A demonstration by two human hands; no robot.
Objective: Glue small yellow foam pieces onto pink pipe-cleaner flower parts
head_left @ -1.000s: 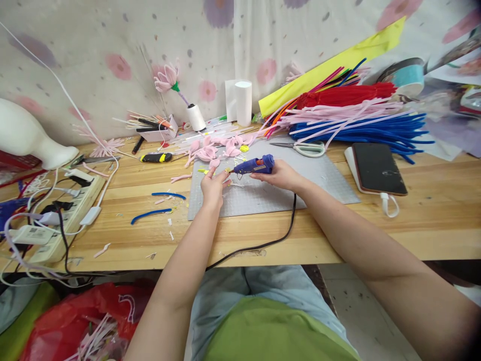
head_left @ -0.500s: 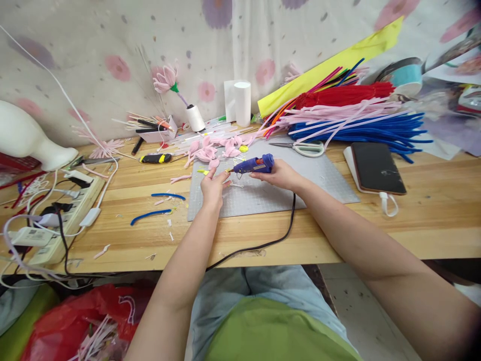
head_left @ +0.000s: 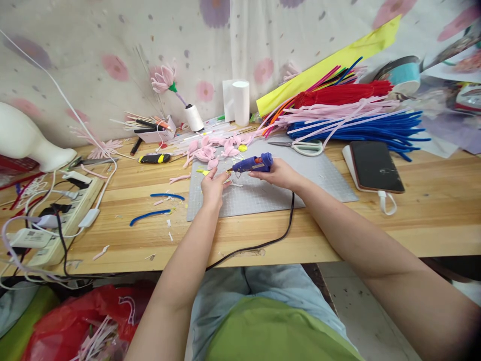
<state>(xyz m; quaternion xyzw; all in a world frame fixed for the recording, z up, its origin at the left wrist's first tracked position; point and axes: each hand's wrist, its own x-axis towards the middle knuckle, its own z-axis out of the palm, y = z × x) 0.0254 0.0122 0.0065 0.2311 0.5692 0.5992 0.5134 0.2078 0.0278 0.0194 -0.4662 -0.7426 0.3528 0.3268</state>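
Note:
My right hand [head_left: 278,174] is wrapped round a blue hot glue gun [head_left: 253,164], its nozzle pointing left. Close to that nozzle, the fingers of my left hand [head_left: 213,189] are pinched together; what they hold is too small to make out. Both hands are over a grey cutting mat [head_left: 259,195]. Pink fuzzy petals [head_left: 206,152] lie in a cluster just behind my left hand, with a small yellow piece [head_left: 242,148] beside them. Another yellow piece [head_left: 203,172] shows by my left fingertips. The gun's black cord [head_left: 259,245] curves toward the table's front edge.
Scissors [head_left: 306,147] lie at the mat's back edge. Bundles of blue pipe cleaners [head_left: 356,129] and red ones [head_left: 341,94] are piled at the back right. A phone [head_left: 378,168] rests at right. A power strip [head_left: 71,220] with tangled cables and a utility knife [head_left: 155,159] are at left.

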